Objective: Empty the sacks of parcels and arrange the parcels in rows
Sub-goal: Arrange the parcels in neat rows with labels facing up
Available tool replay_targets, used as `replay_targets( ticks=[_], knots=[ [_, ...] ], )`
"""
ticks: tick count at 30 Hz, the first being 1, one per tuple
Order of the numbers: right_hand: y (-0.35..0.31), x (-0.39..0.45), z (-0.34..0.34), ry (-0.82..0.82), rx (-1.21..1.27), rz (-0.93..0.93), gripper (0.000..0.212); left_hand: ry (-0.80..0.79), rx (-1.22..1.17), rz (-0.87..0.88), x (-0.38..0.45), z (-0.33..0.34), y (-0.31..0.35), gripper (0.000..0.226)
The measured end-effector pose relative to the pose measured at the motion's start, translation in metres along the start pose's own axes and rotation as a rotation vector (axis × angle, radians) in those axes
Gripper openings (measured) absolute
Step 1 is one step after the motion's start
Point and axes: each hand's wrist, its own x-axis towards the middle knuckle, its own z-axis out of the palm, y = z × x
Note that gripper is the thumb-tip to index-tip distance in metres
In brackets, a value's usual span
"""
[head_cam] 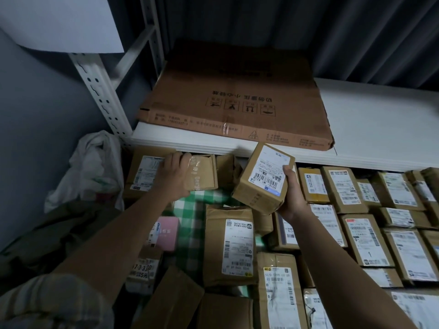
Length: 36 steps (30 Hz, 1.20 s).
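Observation:
My right hand [292, 195] grips a small brown cardboard parcel [262, 179] with a white label, tilted and lifted above the pile. My left hand [174, 178] grips a taped brown parcel [202, 173] at the back left, under the shelf edge, beside another labelled box [142, 172]. Several labelled cardboard parcels [370, 210] lie in rows to the right. Loose parcels, including a tall one [229, 245] and a pink box [167, 232], lie on a green checked cloth [192, 219] in the middle.
A white shelf board [380, 129] overhangs the back row and carries a large flat cardboard box [237, 96]. A white perforated shelf post [102, 96] stands at the left. A white plastic bag [92, 167] and a dark olive sack [47, 233] lie at the left.

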Motion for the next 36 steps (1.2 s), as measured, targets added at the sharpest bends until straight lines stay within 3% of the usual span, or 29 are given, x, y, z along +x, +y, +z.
replay_targets(
  ticks=[4, 11, 17, 22, 25, 29, 36],
  knots=[
    [0.003, -0.001, 0.001, 0.003, -0.011, 0.000, 0.052, 0.041, 0.061, 0.006, -0.001, 0.013, -0.002, 0.122],
    [0.001, 0.001, -0.003, -0.009, 0.015, -0.002, 0.045, -0.140, 0.177, -0.081, -0.011, 0.027, 0.010, 0.119],
    [0.000, 0.007, -0.002, -0.007, 0.028, 0.008, 0.053, -0.262, 0.117, -0.136, -0.009, 0.015, 0.010, 0.105],
    [-0.001, 0.012, -0.005, 0.001, 0.046, 0.014, 0.048, -0.382, -0.205, -0.193, 0.002, -0.005, 0.030, 0.111],
    [-0.002, 0.016, -0.013, 0.024, 0.027, 0.023, 0.047, -0.397, -0.291, -0.242, 0.024, -0.014, 0.054, 0.101],
    [-0.004, 0.024, -0.020, 0.080, -0.007, 0.036, 0.064, -0.392, -0.260, -0.251, 0.057, -0.012, 0.073, 0.084],
    [-0.002, 0.043, -0.035, 0.031, 0.019, 0.048, 0.054, -0.421, -0.310, -0.359, 0.095, 0.016, 0.092, 0.085]
  ],
)
